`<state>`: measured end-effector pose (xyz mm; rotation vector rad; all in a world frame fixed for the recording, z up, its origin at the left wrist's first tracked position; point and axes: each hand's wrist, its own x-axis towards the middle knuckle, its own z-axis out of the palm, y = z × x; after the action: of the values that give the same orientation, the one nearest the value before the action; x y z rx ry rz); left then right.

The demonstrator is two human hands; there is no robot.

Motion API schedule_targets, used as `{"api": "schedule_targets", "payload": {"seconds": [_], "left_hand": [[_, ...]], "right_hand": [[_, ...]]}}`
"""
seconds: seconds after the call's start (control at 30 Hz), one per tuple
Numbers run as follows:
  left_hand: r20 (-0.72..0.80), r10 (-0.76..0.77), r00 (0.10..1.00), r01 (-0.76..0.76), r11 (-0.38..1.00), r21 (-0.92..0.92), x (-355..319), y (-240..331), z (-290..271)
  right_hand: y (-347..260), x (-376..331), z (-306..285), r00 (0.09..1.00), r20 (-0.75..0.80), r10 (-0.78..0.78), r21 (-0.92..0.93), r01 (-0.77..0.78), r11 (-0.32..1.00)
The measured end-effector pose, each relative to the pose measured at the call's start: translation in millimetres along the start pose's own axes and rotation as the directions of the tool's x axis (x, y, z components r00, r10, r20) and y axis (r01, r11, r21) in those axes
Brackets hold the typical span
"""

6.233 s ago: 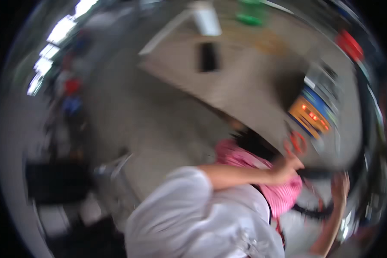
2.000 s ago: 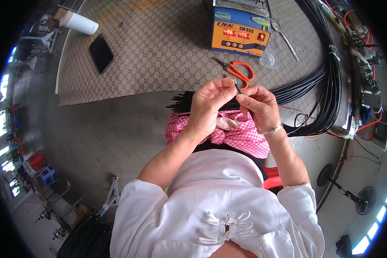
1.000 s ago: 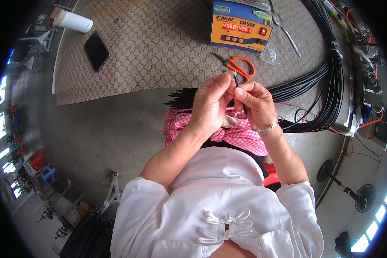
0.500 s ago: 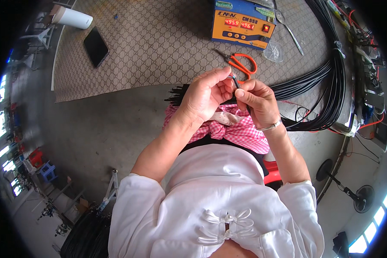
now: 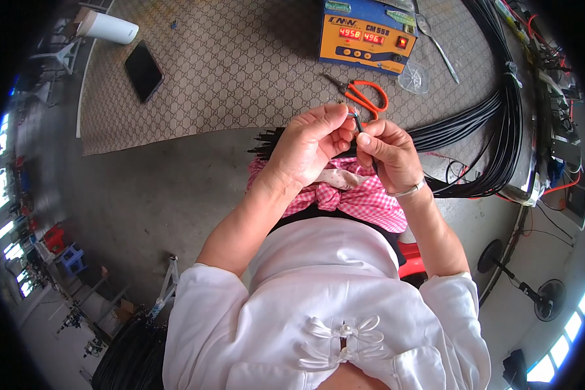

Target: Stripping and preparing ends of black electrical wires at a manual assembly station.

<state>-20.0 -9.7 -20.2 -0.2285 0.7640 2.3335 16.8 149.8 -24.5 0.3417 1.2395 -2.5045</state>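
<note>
Here we are, and it's close work: the right grip (image 5: 389, 153) has thumb and fingers clamped on 1 black cable (image 5: 360, 129), holding it end-up with the tip pointing away from the wearer. Over to the left grip (image 5: 305, 144): thumb and forefinger are right up at the thin wires (image 5: 353, 115) coming out of that tip, the other fingers curled below. Are they pinching or just touching? Too small, I can't tell!

So how far along is it? I'd call this end partway: the sheath stops short of the tip, and the wires show, bare of black. Nothing can be seen joined to them, and whether the strands are sorted or twisted is too fine to read.

Just beyond the grips, orange-handled scissors (image 5: 359, 99) lie on the worktop (image 5: 240, 84), with no hand on them. Farther out beyond, the blue-and-orange power unit (image 5: 364, 49) is lit up, also untouched; a clear dish (image 5: 415, 79) sits nearer the right grip than that.

And the bigger count? To the right of the right grip sweeps a thick bundle (image 5: 461, 123) of black cable, and behind the left grip black ends (image 5: 266, 144) poke out, showing no coloured wire that I can make out, so plenty looks undone there.
</note>
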Motion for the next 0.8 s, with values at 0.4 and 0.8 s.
{"api": "schedule_targets", "payload": {"seconds": [0.4, 0.8], "left_hand": [[0.028, -0.021, 0.999, 0.019, 0.999, 0.051, 1.5, 2.1, -3.4], [-0.009, 0.0, 1.0, 0.001, 0.999, 0.045, 0.1, 2.3, -1.4]], "right_hand": [[-0.1, -0.1, -1.9, 0.997, 0.034, 0.074, 0.065, -0.076, 0.995], [-2.1, -0.4, 0.6, 0.996, 0.006, 0.089, 0.061, -0.089, 0.994]]}}
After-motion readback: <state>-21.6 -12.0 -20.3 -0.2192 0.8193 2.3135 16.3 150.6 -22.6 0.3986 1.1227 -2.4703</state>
